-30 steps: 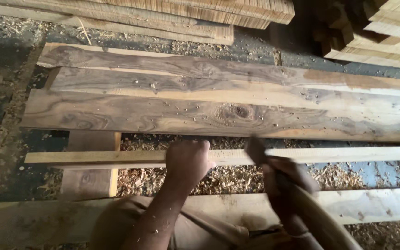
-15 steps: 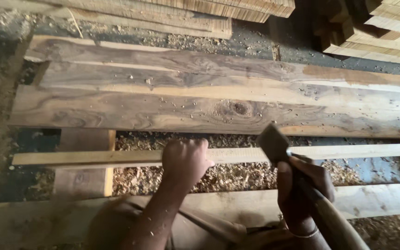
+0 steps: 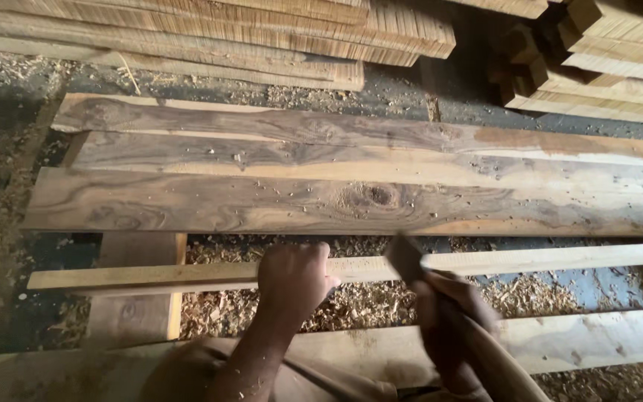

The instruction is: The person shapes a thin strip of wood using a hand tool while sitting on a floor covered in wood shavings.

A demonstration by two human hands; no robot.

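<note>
My left hand (image 3: 293,277) is closed around a thin pale wooden strip (image 3: 150,277) that runs across the view from left to right. My right hand (image 3: 452,309) grips a dark-headed tool (image 3: 405,258), blurred by motion, with its head right at the strip just to the right of my left hand. The strip lies above sawdust and in front of three wide dark-grained planks (image 3: 277,202). A pale board (image 3: 589,339) lies near my body under my forearms.
Stacks of sawn pale boards (image 3: 277,37) stand at the back and at the back right (image 3: 619,67). A short wooden support block (image 3: 137,298) sits under the strip at left. Sawdust and shavings (image 3: 359,305) cover the dark floor.
My right hand raised the tool above the strip, then brought it down to the strip. My left hand has kept its hold on the strip. The view shifted slightly.
</note>
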